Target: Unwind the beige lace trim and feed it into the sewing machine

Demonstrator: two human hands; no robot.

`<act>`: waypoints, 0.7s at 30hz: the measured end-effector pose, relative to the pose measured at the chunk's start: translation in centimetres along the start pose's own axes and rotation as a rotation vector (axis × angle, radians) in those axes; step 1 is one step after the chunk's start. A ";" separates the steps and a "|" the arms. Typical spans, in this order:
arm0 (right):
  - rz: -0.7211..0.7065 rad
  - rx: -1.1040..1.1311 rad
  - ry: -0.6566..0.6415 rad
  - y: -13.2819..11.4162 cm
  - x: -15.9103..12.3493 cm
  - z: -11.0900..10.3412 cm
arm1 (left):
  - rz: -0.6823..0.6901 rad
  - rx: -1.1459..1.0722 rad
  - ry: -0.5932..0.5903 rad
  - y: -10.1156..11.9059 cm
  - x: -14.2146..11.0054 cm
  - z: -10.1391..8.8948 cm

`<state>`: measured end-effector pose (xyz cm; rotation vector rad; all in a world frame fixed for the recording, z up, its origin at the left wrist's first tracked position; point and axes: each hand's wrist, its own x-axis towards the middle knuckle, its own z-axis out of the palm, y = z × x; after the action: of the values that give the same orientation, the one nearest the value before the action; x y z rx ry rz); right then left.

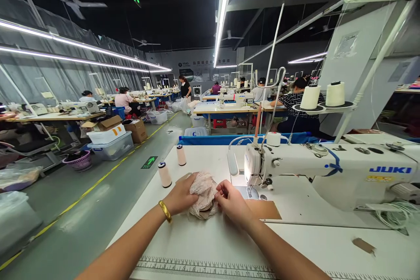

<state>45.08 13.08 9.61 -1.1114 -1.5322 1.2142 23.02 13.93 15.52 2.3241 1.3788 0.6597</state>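
Observation:
A bunched piece of pale pink lace fabric [204, 194] lies on the white sewing table [210, 240] just left of the machine's needle. My left hand [182, 196], with a gold bangle on its wrist, is closed over the lace from the left. My right hand [229, 201] pinches the lace's right edge with bent fingers. A white JUKI sewing machine [328, 170] stands to the right, its needle and presser foot [251, 190] close beside my right hand.
Two small thread spools [164, 175] [181, 155] stand at the table's left. Two big cones [310, 97] sit on a stand above the machine. A brown card [262, 210] lies by my right hand. An aisle with boxes [110, 138] runs left; other people sew at far tables.

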 end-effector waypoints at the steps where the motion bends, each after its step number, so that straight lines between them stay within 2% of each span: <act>1: -0.008 -0.034 0.001 0.0 -0.1 -0.1 | -0.009 -0.018 -0.002 -0.1 0.0 -0.1; 10: -0.032 -0.238 -0.042 -1.9 -0.3 0.4 | -0.070 -0.106 -0.006 0.9 -0.1 -0.5; 16: -0.016 -0.157 -0.039 -2.2 1.3 1.1 | -0.122 -0.075 0.018 1.6 -0.4 0.5; 21: 0.000 -0.035 -0.072 -1.7 1.6 1.6 | -0.091 -0.122 0.026 2.0 -0.4 1.2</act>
<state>42.93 14.05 11.17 -1.1012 -1.6135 1.2436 24.96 12.58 15.45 2.1521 1.4065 0.7279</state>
